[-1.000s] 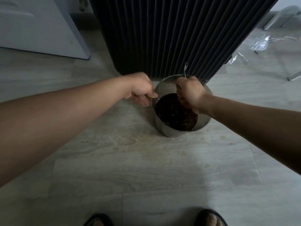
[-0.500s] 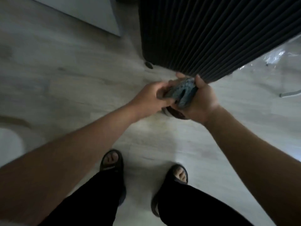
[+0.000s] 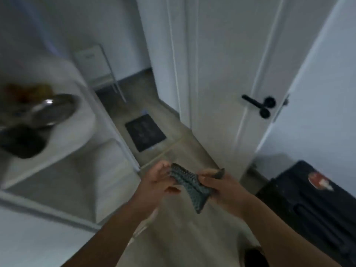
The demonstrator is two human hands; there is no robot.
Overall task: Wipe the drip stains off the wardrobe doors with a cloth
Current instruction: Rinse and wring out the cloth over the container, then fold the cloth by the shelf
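White door (image 3: 221, 74) now ahead; view raised from floor. Cloth (image 3: 189, 185) lifted, stretched between left hand (image 3: 157, 182) and right hand (image 3: 219, 185), fingers clamped on ends. Wiping not yet begun.

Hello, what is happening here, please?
A person holds a wet-looking grey cloth between both hands, left hand and right hand, in front of a white door with a black handle. No wiping has begun yet. A white shelf with a metal bowl stands to the left.
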